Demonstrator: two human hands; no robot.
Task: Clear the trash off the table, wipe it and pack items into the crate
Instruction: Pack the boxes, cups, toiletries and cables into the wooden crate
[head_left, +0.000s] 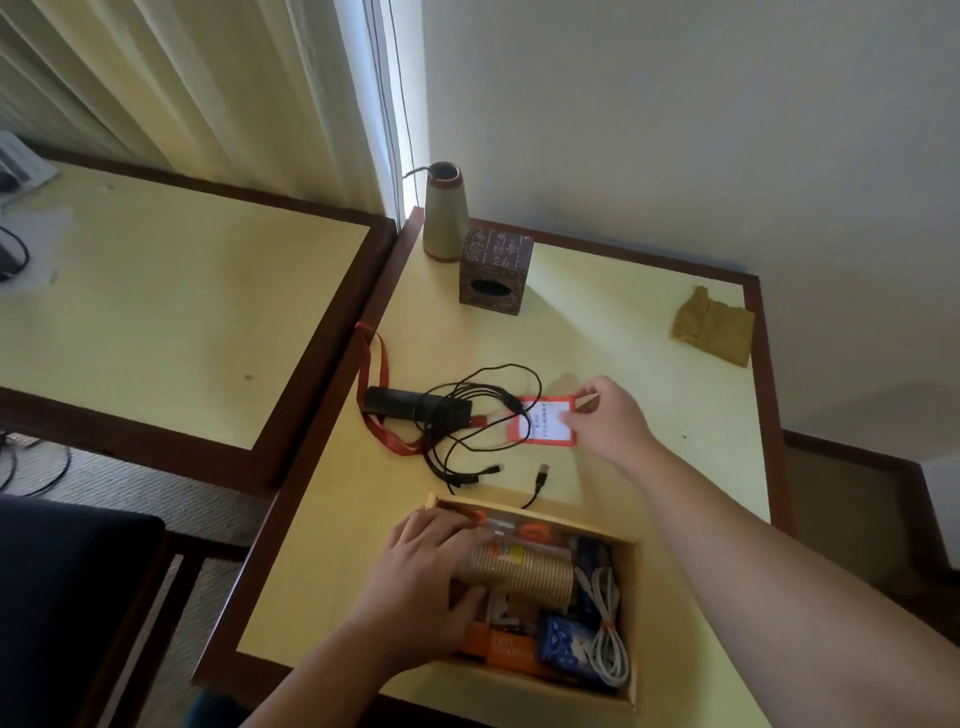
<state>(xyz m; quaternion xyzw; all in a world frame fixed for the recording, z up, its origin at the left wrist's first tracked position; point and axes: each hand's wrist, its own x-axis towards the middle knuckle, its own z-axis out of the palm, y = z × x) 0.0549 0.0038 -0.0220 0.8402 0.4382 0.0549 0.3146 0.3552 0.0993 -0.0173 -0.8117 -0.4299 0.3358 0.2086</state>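
Right hand (605, 415) pinches the red plastic badge holder (540, 420) — lift gently, its lanyard underlies black cables (467, 415) — while left hand (421, 577) grips corrugated paper cups (524, 577) inside the wooden crate (631, 623).

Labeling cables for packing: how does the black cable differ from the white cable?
The black cable lies loose on the table, sprawled in tangled loops over a black box; the white cable is coiled into a tidy bundle. The black cable is still outside the crate; the white cable is already packed along its right side. The black cable's plug ends lie free near the crate's far edge. Both are thin cords.
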